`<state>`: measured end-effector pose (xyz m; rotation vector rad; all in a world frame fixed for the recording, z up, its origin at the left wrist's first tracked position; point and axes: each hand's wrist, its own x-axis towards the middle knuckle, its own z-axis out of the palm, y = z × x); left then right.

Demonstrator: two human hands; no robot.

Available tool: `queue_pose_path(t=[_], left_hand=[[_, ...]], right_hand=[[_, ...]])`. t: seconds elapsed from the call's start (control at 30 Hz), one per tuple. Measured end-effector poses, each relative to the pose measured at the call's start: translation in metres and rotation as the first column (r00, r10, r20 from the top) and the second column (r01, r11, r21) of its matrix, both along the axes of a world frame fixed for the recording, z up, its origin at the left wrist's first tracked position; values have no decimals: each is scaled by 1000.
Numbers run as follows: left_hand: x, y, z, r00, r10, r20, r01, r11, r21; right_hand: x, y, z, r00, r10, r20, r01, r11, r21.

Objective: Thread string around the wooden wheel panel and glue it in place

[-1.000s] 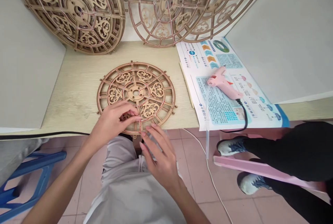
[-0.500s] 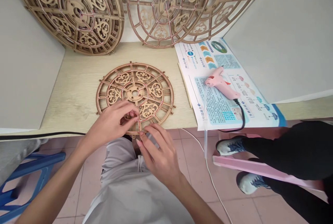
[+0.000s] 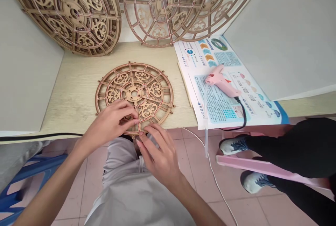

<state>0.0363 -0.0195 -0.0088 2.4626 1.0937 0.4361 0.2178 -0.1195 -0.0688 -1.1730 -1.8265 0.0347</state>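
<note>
A round bronze openwork clock-face frame (image 3: pixel 159 103), with scroll panels and a thin reddish wire along its rings and spokes, lies flat at the table's front edge. My left hand (image 3: pixel 112 119) is over its near left part, thumb and forefinger pinched by a front spoke, seemingly on the thin wire (image 3: pixel 139 126). Close beside it, at the near rim, is my right hand (image 3: pixel 160 152). Its forefinger touches the rim at the spoke's end and its thumb is bent in below. What lies between those right fingertips is too small to make out.
Similar larger frames (image 3: pixel 76 12) lean at the back left, and more frames (image 3: pixel 164 5) at the back centre. A pink glue gun (image 3: pixel 223 83) rests on a printed sheet (image 3: pixel 199 114) at the right, its clear glue stick (image 3: pixel 206 138) overhanging the edge. Another person's legs (image 3: pixel 291 149) are at the right.
The whole view has shifted slightly, with the table items a little further left and up. Both hands keep nearly the same pose at the frame's near rim.
</note>
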Motion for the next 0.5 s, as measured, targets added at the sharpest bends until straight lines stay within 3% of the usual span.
queue_pose_path(t=[0.5], left_hand=[[-4,5,3,996,-13,-87,13,1000,-5]], right_hand=[[0,-1,-1,999,6,-32,-7,999,-35]])
